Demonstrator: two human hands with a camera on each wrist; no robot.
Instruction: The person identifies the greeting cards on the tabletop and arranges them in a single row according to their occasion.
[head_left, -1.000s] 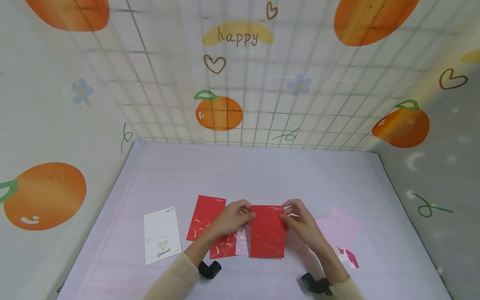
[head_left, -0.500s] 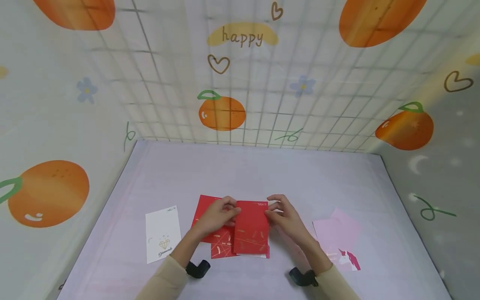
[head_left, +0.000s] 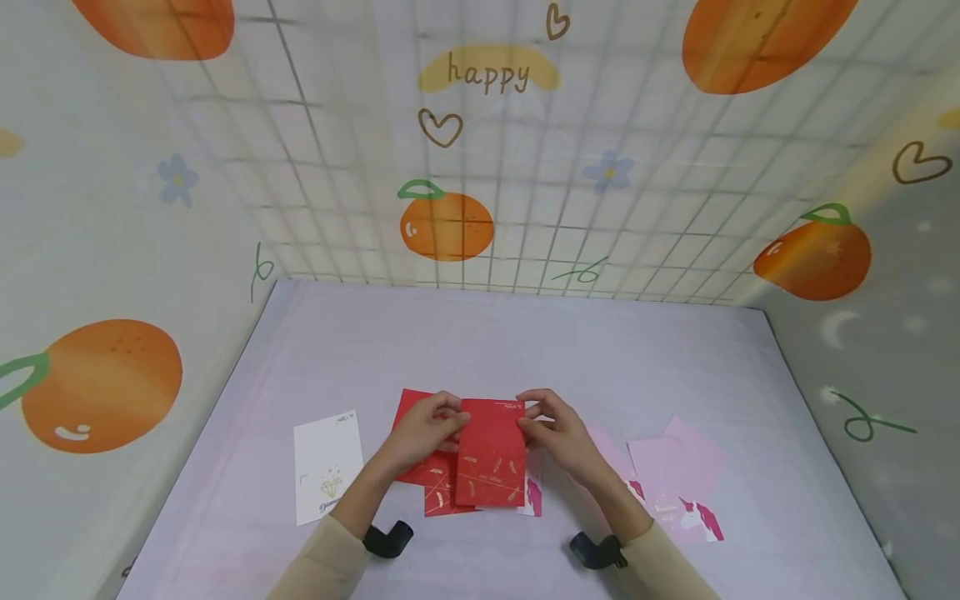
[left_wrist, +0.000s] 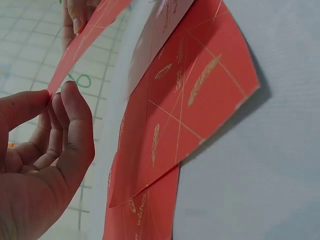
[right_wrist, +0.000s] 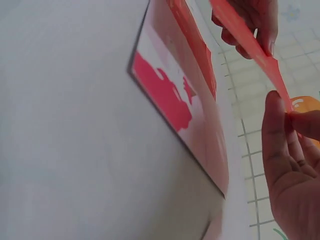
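Both hands hold up a red card (head_left: pixel 491 454) with gold print, one at each upper side edge. My left hand (head_left: pixel 426 432) pinches its left edge between thumb and fingers, and my right hand (head_left: pixel 558 433) pinches the right edge. In both wrist views the held card (left_wrist: pixel 80 55) hangs above the table, seen almost edge-on. Two more red cards (left_wrist: pixel 200 90) lie overlapping underneath and to the left, partly covered by the left hand. A pink unicorn card (right_wrist: pixel 170 95) shows from under the held card on its right side.
A white card with a gold diamond (head_left: pixel 328 467) lies at the left on the pale table (head_left: pixel 517 342). Pink unicorn cards (head_left: pixel 678 467) lie at the right, one partly behind the right forearm. A curtain printed with oranges (head_left: pixel 446 227) rises behind the table.
Both hands have moved left with the red card, from beside the lying red cards to over them. The pink unicorn card's printed corner now shows at its right.
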